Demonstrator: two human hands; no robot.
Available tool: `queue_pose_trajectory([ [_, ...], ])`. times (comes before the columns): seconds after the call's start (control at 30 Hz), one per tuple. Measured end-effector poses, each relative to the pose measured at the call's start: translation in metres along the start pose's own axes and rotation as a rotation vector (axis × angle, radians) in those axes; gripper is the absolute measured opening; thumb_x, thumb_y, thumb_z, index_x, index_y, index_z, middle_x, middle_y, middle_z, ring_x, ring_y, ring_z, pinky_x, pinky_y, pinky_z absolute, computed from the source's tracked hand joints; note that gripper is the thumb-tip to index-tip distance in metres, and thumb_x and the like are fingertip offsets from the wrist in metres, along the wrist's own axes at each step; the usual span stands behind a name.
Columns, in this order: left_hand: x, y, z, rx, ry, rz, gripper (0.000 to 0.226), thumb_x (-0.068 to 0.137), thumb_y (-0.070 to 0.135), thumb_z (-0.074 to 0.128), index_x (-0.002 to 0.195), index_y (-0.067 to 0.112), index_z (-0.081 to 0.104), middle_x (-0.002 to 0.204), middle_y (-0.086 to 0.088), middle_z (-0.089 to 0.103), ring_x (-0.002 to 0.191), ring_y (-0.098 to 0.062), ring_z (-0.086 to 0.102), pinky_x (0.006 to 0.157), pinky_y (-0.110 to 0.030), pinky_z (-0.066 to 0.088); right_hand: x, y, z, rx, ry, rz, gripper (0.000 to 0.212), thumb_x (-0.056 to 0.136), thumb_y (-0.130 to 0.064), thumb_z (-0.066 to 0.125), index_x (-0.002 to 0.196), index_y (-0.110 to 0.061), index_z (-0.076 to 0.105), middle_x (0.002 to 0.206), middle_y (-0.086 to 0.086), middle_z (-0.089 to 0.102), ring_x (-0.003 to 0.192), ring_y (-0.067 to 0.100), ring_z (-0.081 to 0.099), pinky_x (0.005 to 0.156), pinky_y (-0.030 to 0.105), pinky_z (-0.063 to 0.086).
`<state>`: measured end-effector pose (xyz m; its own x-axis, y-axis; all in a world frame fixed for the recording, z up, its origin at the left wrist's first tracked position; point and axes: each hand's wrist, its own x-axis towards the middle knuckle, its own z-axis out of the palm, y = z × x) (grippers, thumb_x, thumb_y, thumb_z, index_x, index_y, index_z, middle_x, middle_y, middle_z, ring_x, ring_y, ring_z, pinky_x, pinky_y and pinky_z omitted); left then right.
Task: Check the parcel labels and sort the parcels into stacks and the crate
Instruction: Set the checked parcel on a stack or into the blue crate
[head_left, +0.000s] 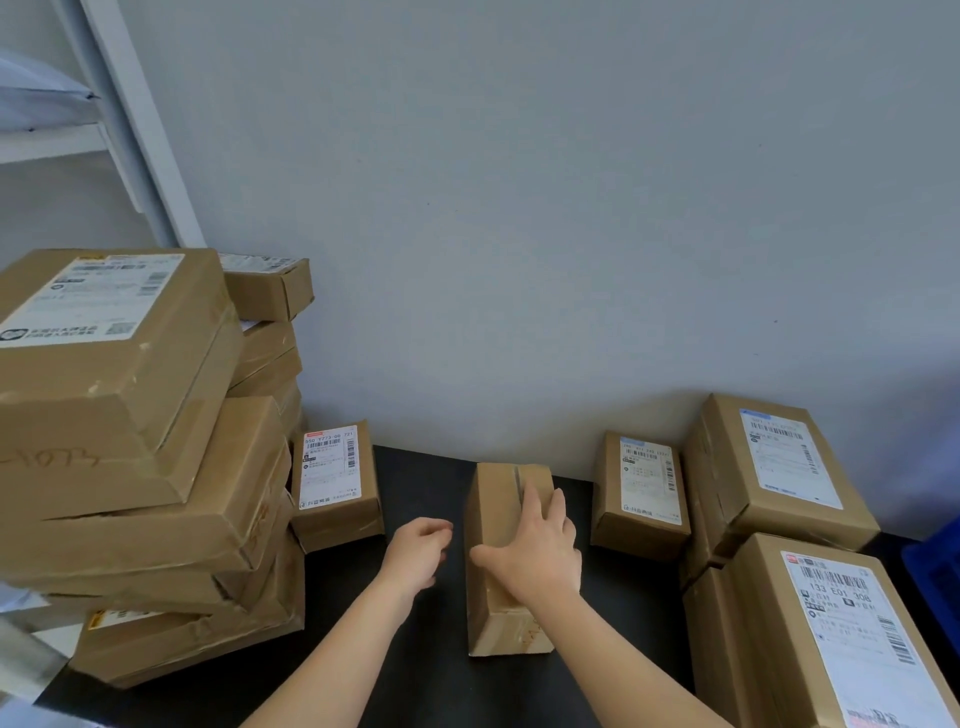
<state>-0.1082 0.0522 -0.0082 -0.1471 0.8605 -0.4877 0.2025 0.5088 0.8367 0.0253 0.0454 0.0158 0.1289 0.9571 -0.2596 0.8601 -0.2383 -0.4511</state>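
Observation:
A brown cardboard parcel lies in the middle of the black table, its taped top face bare of any label. My right hand rests on top of it, fingers spread over the top and thumb down its left side. Just left of the parcel, my left hand hovers with loosely curled fingers and holds nothing. A small labelled parcel lies to the left and another labelled parcel to the right.
A tall, leaning stack of large boxes fills the left side, with a narrower stack behind it. Two big labelled boxes stand at the right. A blue crate edge shows far right. A white shelf frame rises at upper left.

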Motion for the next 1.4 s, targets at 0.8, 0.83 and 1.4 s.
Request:
queue_pose_trajectory([
  [0.8,0.004,0.003,0.012,-0.068,-0.046,-0.028,0.061,0.091,0.041,0.058,0.142,0.018,0.033,0.127,-0.002,0.050,0.110,-0.021,0.050,0.094,-0.038,0.041,0.017,0.031,0.001,0.827,-0.176,0.182,0.067,0.088,-0.029,0.059,0.147,-0.029,0.026,0.137,0.003,0.044,0.115,0.023,0.049,0.099,0.042,0.045],
  [0.83,0.003,0.004,0.014,-0.025,-0.046,-0.001,0.063,0.091,0.038,0.059,0.143,0.019,0.031,0.132,-0.003,0.048,0.115,-0.021,0.049,0.096,-0.038,0.041,0.017,0.034,0.001,0.824,-0.183,0.187,0.066,0.090,-0.027,0.057,0.148,-0.027,0.026,0.139,0.003,0.043,0.117,0.023,0.049,0.099,0.041,0.045],
  [1.4,0.012,0.011,0.027,0.196,-0.072,-0.025,0.072,0.082,0.025,0.073,0.141,0.018,0.031,0.135,-0.004,0.048,0.123,-0.024,0.048,0.100,-0.039,0.042,0.027,0.045,0.012,0.663,-0.240,0.170,0.085,0.085,-0.033,0.067,0.149,-0.027,0.013,0.142,0.003,0.038,0.122,0.024,0.046,0.101,0.041,0.044],
])
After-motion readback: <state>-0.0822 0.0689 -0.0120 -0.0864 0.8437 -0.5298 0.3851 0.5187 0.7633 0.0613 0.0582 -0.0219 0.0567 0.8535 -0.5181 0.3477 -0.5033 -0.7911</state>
